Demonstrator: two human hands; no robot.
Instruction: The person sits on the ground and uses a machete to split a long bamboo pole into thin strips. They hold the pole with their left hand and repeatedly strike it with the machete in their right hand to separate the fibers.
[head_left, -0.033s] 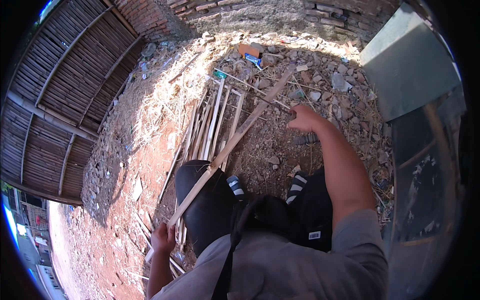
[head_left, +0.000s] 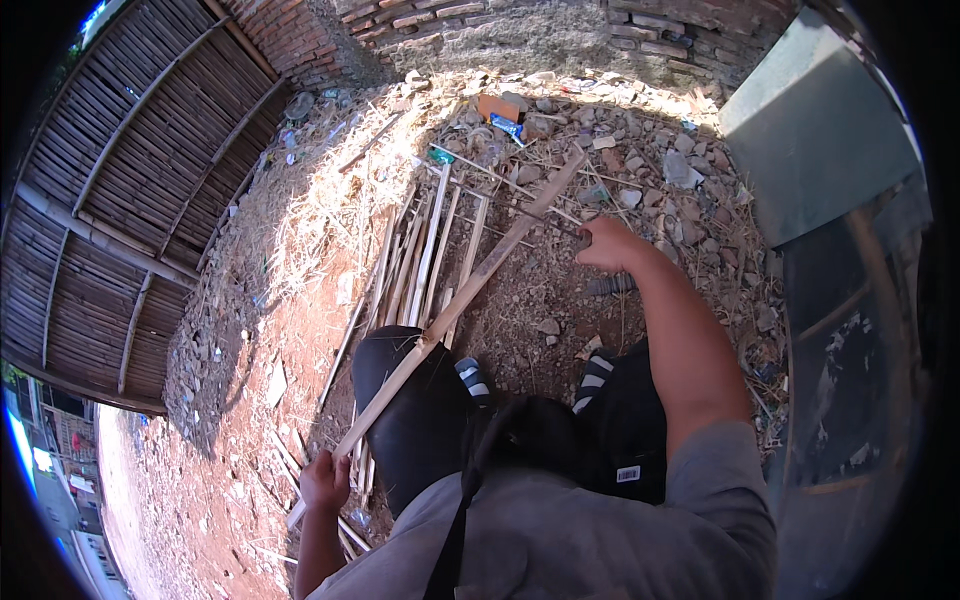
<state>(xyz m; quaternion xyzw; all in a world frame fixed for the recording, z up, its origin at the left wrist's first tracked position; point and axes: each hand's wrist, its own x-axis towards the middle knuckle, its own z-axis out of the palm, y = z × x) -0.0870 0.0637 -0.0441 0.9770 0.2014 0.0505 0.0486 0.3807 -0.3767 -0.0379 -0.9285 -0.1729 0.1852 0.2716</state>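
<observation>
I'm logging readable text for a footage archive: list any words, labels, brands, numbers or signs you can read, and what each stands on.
No words or numbers are readable.
Small white rectangular label with dark bars, on black cloth: too small.
Shiny blue-and-white wrapper, on grey-brown stony rubble: too small.
Pale, flat wooden strip: no lettering visible.

Over on the left I see a bamboo screen (head_left: 150, 130), and across the back a brick wall (head_left: 530, 42) with rubble (head_left: 636, 162) and straw (head_left: 335, 205) on the ground before it. Among the stones lie a blue wrapper (head_left: 507, 127) just beside an orange block (head_left: 496, 106), and a pale scrap (head_left: 681, 168), perhaps plastic. To the right stand a grey sheet (head_left: 815, 140) and a dark, scuffed panel (head_left: 845, 345).
</observation>
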